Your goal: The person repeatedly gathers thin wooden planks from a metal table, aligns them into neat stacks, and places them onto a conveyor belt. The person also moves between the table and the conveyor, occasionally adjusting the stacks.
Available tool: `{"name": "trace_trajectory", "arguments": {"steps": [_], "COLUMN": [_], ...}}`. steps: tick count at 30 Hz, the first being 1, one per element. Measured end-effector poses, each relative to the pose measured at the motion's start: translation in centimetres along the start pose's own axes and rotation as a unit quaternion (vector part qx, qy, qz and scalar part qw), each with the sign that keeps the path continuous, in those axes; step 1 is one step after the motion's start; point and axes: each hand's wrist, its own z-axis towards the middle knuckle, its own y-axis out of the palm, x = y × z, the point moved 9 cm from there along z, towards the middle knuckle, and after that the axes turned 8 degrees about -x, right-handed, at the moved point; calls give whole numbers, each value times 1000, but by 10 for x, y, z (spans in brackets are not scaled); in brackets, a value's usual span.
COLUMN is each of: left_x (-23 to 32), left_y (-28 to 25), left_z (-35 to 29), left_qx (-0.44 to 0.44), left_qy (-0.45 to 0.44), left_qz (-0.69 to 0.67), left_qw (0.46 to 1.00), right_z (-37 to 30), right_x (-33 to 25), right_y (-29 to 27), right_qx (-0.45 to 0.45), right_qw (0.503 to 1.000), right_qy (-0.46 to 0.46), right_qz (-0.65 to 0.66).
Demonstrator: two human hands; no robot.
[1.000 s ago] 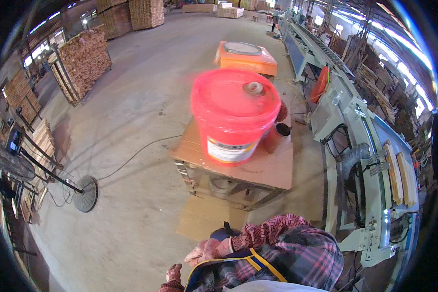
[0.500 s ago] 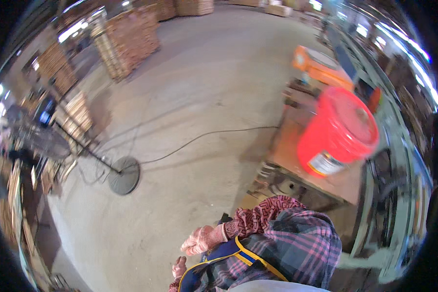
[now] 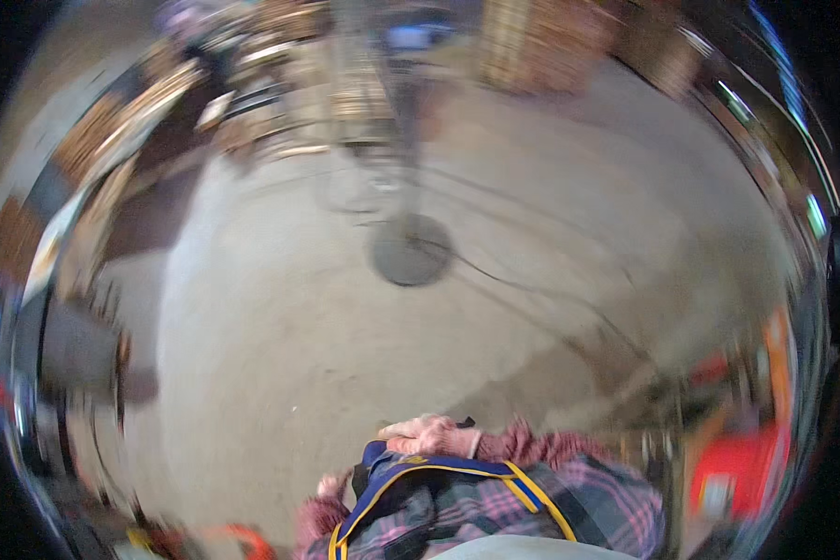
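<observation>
My right hand (image 3: pixel 429 434), in a pale pink glove, lies across the front of my waist, at the upper edge of a navy apron (image 3: pixel 411 471) with yellow trim. Its fingers point left and are smeared, so their closing does not show. A small dark piece shows beside that wrist; what it is I cannot make out. Lower and to the left, my left hand (image 3: pixel 331 485) is gloved too and partly hidden by the apron. Nothing can be made out in either hand.
A stand fan's round dark base (image 3: pixel 411 250) stands on the concrete floor (image 3: pixel 280 327), with a cable trailing right. Stacked wood (image 3: pixel 551 47) is at the back, with more boards (image 3: pixel 112 159) at the left. A red bucket (image 3: pixel 733 476) is at the lower right. An orange curved thing (image 3: pixel 243 539) shows lower left.
The view has swung left: the fan base now sits near the middle, and the red bucket has shifted to the lower right edge. Both hands stay close to my waist.
</observation>
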Motion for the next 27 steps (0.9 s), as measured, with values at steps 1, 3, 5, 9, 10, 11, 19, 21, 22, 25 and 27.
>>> {"name": "trace_trajectory", "arguments": {"steps": [1,3,5,9,10,11,19,21,22,25,27], "left_x": [-9,-13,-77,-159,-178,-194,-305,-381,-415,-480,-516], "left_y": [-28,-88,-149,-248,-261,-246,-272,-281,-276,-287,-311], "left_z": [11,66,88,185,205,196,218,209,209,239,295], "left_qx": [20,161,216,106,127,137,-84,-14,35,15,-6], "left_qy": [9,96,56,-183,-201,-117,-136,-158,-197,-253,-245], "left_qz": [29,-55,-102,-422,-421,-323,-267,-336,-383,-302,-300], "left_qw": [999,981,969,882,876,929,950,928,902,919,922], "right_z": [13,57,120,278,328,348,600,675,711,806,867], "right_x": [-30,-51,-96,-27,-6,-42,-263,-327,-347,-397,-404], "right_y": [4,-13,-29,-84,-99,-81,-216,-237,-247,-261,-276], "right_qx": [-9,-25,-120,-200,-246,-258,-249,-241,-240,-267,-269], "right_qw": [999,989,981,977,968,956,949,940,932,922,921], "right_qy": [13,2,22,22,10,43,16,-60,-89,-99,-76], "right_qz": [-46,-145,-152,-68,-41,-133,-191,-234,-259,-262,-271]}}
